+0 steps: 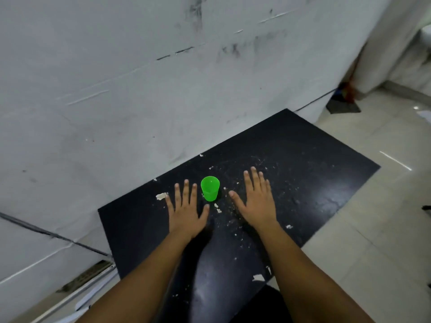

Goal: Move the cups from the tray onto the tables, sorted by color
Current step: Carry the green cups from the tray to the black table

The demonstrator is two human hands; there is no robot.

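A single green plastic cup (210, 188) stands upright on a black table (303, 159), mouth up. My left hand (187, 210) lies flat on the table just left of the cup, fingers straight and spread, thumb tip near the cup's base. My right hand (255, 201) lies flat to the right of the cup, fingers straight, a small gap from it. Neither hand holds anything. No tray is in view.
The black table is scattered with pale flakes and crumbs (162, 196). A scuffed white wall (116, 89) runs along the table's far left edge. Pale tiled floor (373, 229) lies to the right, with a dark dustpan-like object (342, 106) near the far corner.
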